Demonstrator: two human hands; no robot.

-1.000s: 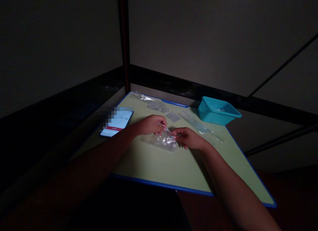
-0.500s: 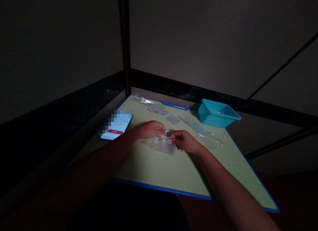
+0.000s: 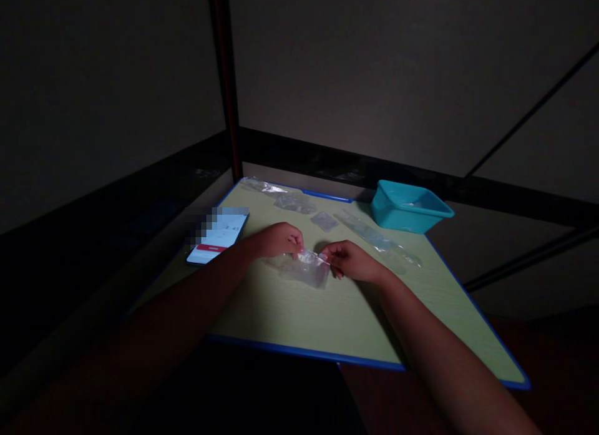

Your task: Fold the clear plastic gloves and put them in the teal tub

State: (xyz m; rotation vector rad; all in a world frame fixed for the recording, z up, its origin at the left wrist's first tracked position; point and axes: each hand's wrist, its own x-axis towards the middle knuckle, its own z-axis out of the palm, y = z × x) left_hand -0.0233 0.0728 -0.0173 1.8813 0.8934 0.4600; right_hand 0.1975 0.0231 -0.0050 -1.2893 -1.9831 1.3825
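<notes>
A clear plastic bag [image 3: 306, 274] lies low over the pale table, its upper edge stretched between my two hands. My left hand [image 3: 281, 240] pinches that edge at its left end, fingers closed. At the right end my right hand [image 3: 345, 259] grips the same edge between thumb and fingers. What is inside the bag, if anything, I cannot make out. Just beyond the hands lies a small flat clear packet [image 3: 324, 221].
The table [image 3: 374, 322] has a blue rim. A lit phone [image 3: 218, 238] lies on its left side. A turquoise basket [image 3: 407, 213] stands at the far right. More clear plastic bags [image 3: 294, 202] lie along the back, and a long clear sleeve [image 3: 369, 232] lies right of centre.
My hands have drawn slightly apart, and the bag's bunched upper edge is now pulled straighter between them. The view has shifted slightly.
</notes>
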